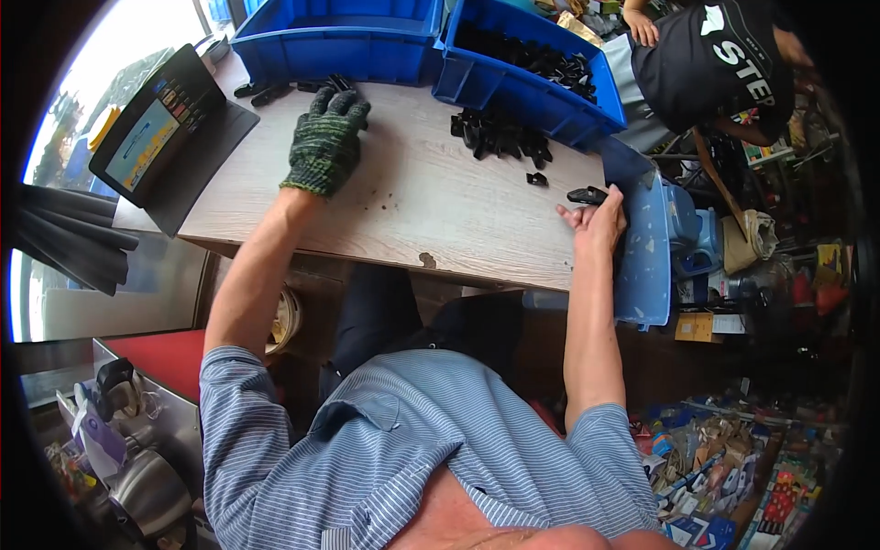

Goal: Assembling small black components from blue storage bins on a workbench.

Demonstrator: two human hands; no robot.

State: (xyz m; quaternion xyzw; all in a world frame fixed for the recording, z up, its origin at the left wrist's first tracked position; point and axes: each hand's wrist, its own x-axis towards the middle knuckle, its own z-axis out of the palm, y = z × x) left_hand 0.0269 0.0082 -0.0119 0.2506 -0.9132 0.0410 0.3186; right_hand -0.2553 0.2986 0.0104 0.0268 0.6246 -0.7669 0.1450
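Note:
My left hand, in a green and black knit glove, lies back-up at the far left of the table, fingers stretched forward. Its fingertips reach a row of black plastic pieces along the front of a blue bin; whether they grip one is partly hidden. At the table's right edge my bare right hand pinches a glossy black plastic part between thumb and fingers. Just beyond it lies a single small black clip-like piece. Farther back is a pile of similar black pieces.
Two blue bins stand at the back: one on the left, another holding many black pieces. A worn blue crate adjoins the table's right edge. A tablet stands at left. Another person sits at the far right.

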